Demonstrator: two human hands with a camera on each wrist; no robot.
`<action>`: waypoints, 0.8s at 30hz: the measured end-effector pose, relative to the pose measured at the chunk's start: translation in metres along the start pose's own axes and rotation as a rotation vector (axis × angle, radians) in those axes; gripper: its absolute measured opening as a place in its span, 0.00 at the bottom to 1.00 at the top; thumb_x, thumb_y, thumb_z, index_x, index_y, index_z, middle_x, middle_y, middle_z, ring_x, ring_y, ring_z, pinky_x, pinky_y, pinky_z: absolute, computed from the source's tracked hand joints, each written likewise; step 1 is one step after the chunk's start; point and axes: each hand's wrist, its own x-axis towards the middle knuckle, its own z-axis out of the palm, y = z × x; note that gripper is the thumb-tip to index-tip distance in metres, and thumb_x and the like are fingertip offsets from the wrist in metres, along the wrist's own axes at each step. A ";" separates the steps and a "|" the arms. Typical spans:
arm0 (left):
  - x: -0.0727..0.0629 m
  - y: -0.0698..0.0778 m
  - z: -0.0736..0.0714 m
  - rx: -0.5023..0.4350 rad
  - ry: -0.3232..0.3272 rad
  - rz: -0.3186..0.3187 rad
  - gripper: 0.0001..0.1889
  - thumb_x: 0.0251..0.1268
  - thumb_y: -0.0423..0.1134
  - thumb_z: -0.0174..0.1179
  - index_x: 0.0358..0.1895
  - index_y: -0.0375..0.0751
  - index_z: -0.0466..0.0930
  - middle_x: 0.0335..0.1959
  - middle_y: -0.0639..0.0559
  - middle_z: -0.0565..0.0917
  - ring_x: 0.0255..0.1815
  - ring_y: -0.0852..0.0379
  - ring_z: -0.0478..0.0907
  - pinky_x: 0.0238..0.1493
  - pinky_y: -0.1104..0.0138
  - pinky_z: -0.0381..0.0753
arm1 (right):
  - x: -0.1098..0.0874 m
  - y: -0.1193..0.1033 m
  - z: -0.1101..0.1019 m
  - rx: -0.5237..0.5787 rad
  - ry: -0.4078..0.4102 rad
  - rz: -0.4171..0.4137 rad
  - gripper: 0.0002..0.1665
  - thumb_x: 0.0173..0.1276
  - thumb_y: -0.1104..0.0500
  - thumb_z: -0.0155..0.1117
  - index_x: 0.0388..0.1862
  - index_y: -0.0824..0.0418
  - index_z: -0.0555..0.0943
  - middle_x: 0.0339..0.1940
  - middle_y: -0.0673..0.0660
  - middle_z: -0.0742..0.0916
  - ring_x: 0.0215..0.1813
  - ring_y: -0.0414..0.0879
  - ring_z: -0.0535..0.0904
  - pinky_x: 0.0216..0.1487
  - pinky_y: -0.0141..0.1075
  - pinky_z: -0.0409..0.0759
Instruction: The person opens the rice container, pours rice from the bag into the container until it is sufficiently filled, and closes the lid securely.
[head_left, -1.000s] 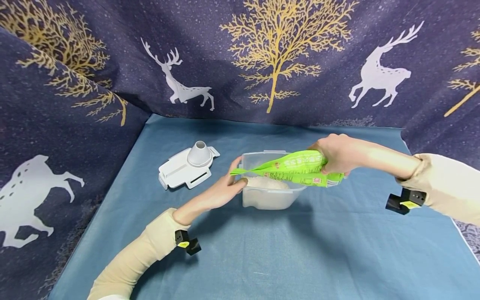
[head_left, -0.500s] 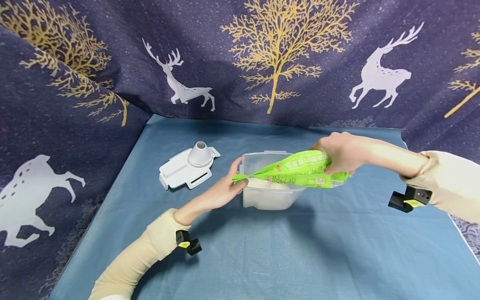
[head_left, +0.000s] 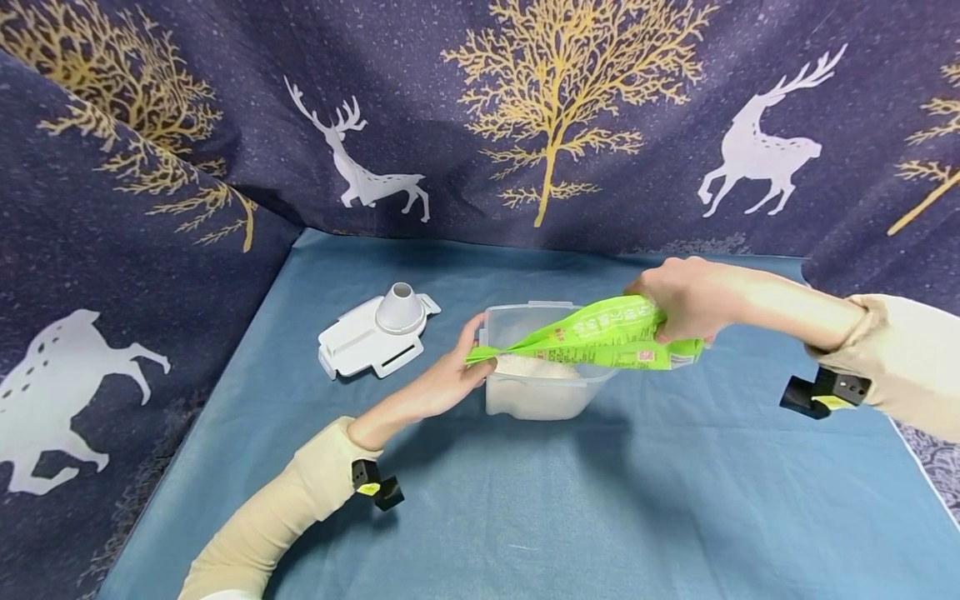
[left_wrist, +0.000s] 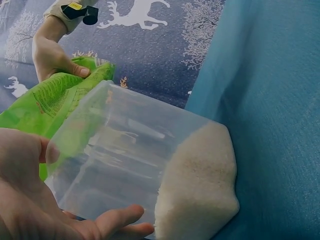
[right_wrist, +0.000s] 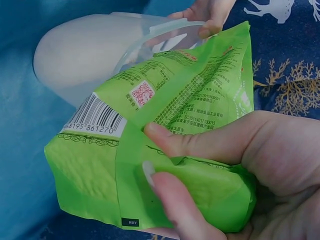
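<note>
My right hand (head_left: 684,298) grips a green printed rice bag (head_left: 600,340) by its closed end, thumb and fingers dug into the film. The bag lies tilted over a clear plastic container (head_left: 536,402), its narrow open end pointing left. White rice (left_wrist: 200,175) is heaped at the bottom of the container, as the left wrist view shows. At the container's left end my left hand (head_left: 450,379) holds the wall and rim, the bag's tip right at its fingers. In the right wrist view the bag's bottom, with barcode (right_wrist: 97,117), faces me; its mouth is hidden.
Left of the container, a white lid (head_left: 352,346) with side clips lies on the blue cloth (head_left: 525,517), a cone-shaped spout (head_left: 400,310) standing on it. A dark blue curtain (head_left: 480,117) with deer and trees hangs behind and at the left.
My right hand has shifted slightly up and to the right, lifting the bag's closed end. More rice shows under the bag. My left hand and the container stay nearly still.
</note>
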 end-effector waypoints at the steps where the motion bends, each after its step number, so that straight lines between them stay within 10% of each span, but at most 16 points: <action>1: 0.000 0.000 0.000 -0.010 -0.002 0.001 0.38 0.75 0.45 0.43 0.77 0.56 0.28 0.73 0.37 0.61 0.56 0.43 0.78 0.51 0.57 0.76 | 0.000 0.000 -0.001 -0.003 -0.001 0.000 0.35 0.55 0.70 0.68 0.64 0.64 0.73 0.47 0.66 0.83 0.20 0.44 0.80 0.19 0.35 0.80; 24: 0.003 -0.002 0.000 -0.128 -0.034 0.006 0.39 0.75 0.45 0.44 0.77 0.56 0.27 0.77 0.33 0.47 0.68 0.40 0.70 0.66 0.52 0.70 | -0.002 -0.007 -0.019 -0.043 -0.099 0.037 0.35 0.54 0.69 0.70 0.63 0.64 0.72 0.43 0.65 0.81 0.21 0.47 0.82 0.20 0.36 0.81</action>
